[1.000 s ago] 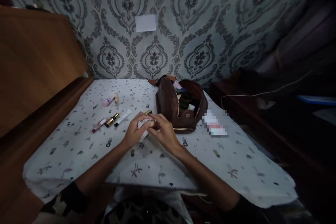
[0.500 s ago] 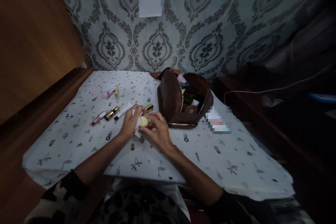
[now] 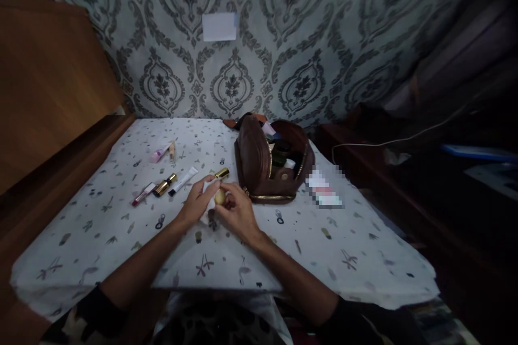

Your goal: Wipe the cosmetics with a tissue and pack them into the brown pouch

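Observation:
My left hand (image 3: 196, 205) is closed on a white tissue (image 3: 207, 211), pressed against a small round yellowish item (image 3: 219, 197). The fingers of my right hand (image 3: 239, 211) grip that same item from the right. Just beyond my hands lies a gold tube (image 3: 222, 173). To their left are a white tube with a black cap (image 3: 184, 180), a gold and black tube (image 3: 165, 185) and a lip gloss tube (image 3: 143, 194). An open brown bag (image 3: 253, 164) with several items inside stands to the right of my hands.
A pink tube (image 3: 159, 154) and a small beige bottle (image 3: 172, 152) lie at the back left of the patterned tablecloth (image 3: 299, 259). Right of the bag is a blurred-out packet (image 3: 324, 188). A wooden cabinet (image 3: 56, 86) borders the left side, with patterned wallpaper behind.
The camera view has shifted, moving the table scene left and slightly down. The yellowish item is turned more edge-on between my hands.

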A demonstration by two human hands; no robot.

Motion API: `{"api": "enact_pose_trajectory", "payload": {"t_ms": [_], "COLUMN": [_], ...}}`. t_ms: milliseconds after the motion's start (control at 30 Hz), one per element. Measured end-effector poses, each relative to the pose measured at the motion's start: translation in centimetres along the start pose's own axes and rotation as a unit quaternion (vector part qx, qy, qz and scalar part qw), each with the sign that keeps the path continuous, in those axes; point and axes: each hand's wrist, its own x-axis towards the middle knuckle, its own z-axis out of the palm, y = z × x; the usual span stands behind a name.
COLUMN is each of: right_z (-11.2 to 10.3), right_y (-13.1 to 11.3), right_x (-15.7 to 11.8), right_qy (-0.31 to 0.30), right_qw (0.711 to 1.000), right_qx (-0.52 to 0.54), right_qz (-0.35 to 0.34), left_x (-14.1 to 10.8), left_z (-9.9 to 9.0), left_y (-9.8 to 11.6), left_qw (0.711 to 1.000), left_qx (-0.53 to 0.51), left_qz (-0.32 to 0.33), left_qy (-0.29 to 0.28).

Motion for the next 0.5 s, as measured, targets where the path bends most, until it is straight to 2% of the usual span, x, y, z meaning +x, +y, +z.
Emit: {"api": "enact_pose_trajectory", "payload": {"t_ms": [133,333,433,500], "right_z": [0.2,0.6,0.6,0.4], "right_y": [-0.1,-0.7,-0.8,-0.8], "right_x": [-0.3,-0.5,-0.6,-0.6], "right_qy": [-0.010,-0.016,-0.007,0.006], "right_qw": [1.000,0.993,0.990,0.996], "right_qx": [-0.004,0.113,0.134,0.092], "right_qz": [-0.010,0.030,0.029,0.004], "left_x": [-0.1,0.4,0.3,0.0], "left_z": [-0.2,-0.2,-0.6,-1.2], "left_y": [-0.4,-1.1,-1.4,-1.8], "left_qw": [0.999,0.989,0.980,0.982], "left_qx": [-0.011,-0.058,-0.029,0.014], "left_qz": [-0.011,-0.050,-0.088,-0.083], "left_qy": [0.032,0.130,0.175,0.169]}}
